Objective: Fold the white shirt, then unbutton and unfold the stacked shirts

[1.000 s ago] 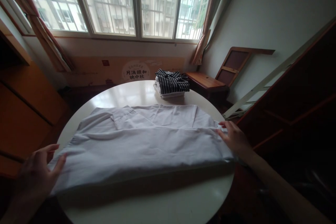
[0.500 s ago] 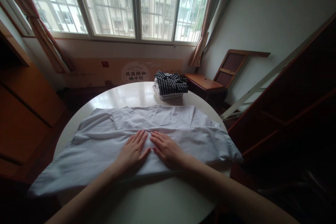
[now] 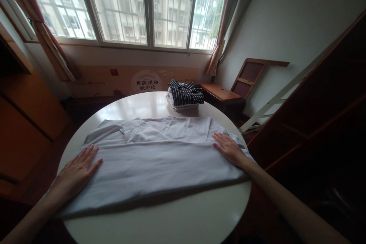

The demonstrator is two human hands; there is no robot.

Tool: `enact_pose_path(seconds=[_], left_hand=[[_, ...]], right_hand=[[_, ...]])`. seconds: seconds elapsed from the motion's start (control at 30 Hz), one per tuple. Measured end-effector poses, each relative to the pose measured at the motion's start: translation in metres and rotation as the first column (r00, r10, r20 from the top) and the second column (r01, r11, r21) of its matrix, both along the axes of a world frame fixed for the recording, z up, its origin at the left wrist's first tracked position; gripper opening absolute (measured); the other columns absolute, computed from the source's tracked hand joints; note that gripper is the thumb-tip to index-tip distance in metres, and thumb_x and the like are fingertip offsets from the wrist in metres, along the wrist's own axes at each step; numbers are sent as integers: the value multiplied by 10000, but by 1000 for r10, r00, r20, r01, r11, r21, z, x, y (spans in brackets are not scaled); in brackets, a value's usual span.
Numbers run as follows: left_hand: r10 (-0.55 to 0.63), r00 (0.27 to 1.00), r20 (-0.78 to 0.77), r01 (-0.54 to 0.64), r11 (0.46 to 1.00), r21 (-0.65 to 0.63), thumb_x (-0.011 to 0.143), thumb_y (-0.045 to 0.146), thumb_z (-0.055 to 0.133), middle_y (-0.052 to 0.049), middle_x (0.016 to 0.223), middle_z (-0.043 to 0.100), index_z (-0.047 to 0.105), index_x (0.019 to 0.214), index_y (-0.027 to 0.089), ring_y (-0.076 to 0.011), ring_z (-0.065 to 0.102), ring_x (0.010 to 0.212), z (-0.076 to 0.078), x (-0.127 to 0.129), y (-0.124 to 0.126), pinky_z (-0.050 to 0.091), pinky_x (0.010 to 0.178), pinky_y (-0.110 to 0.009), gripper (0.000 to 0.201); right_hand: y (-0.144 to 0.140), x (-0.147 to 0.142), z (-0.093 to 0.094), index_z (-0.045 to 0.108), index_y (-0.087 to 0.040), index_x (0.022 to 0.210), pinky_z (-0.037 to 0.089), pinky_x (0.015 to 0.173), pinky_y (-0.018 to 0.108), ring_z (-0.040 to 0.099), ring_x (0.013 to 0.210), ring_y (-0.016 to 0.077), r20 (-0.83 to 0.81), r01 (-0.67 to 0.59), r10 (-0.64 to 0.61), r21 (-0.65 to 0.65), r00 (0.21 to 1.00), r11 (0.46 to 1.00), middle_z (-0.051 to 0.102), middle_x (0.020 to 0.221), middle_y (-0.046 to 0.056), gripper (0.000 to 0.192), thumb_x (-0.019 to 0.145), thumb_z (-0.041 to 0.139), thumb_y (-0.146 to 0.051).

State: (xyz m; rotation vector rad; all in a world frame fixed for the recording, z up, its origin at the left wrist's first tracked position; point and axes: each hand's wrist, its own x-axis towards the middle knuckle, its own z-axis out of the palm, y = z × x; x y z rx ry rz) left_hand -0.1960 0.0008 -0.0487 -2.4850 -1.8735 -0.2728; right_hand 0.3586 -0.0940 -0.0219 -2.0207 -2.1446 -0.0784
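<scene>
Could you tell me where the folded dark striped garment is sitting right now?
In the head view, the folded dark striped garment sits atop a small white folded pile at the far edge of the round white table, beyond the spread pale grey cloth.

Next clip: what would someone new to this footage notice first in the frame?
A pale grey shirt lies folded lengthwise across the round white table, filling most of its width. The left hand presses flat on its left end and the right hand on its right end, fingers spread. Behind it, at the table's far edge under the bright window, sits a stack of folded clothes topped by a dark striped garment.
</scene>
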Motion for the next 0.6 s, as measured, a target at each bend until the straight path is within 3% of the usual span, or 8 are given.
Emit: enact_pose_path(seconds=[0.17, 0.3, 0.47, 0.6], left_hand=[[17, 1000, 6, -17, 1000, -7, 839, 444, 263, -106, 1418, 296, 336, 1333, 120, -251, 233, 1313, 4, 6, -4, 225, 1046, -439, 595], [42, 996, 82, -44, 999, 22, 844, 471, 297, -155, 1299, 452, 430, 1235, 62, -283, 399, 1208, 21, 9, 6, 325, 990, -415, 582], [-79, 993, 88, 54, 965, 255, 862, 477, 248, -182, 1242, 489, 434, 1208, 22, -280, 438, 1168, 44, 32, 54, 338, 985, -379, 601], [-142, 989, 27, 128, 950, 285, 849, 497, 267, -131, 1334, 424, 421, 1261, 121, -248, 354, 1250, 37, 55, 104, 298, 1021, -377, 579]], right_hand=[[0, -1, -1, 457, -139, 1250, 270, 1030, 448, 353, 1251, 237, 39, 42, -44, 50, 998, 998, 437, 1325, 106, 469, 894, 262, -373], [11, 2, 3, 541, -133, 1153, 336, 985, 427, 457, 1164, 251, 76, 35, -42, 88, 996, 996, 529, 1231, 129, 429, 865, 309, -351], [63, 10, 7, 568, -122, 1097, 385, 937, 409, 496, 1109, 277, 59, 73, -82, 143, 995, 987, 556, 1180, 155, 396, 823, 392, -347], [108, 8, -2, 528, -81, 1150, 374, 948, 401, 473, 1132, 277, 35, 162, -169, 150, 985, 975, 521, 1219, 174, 429, 825, 397, -330]])
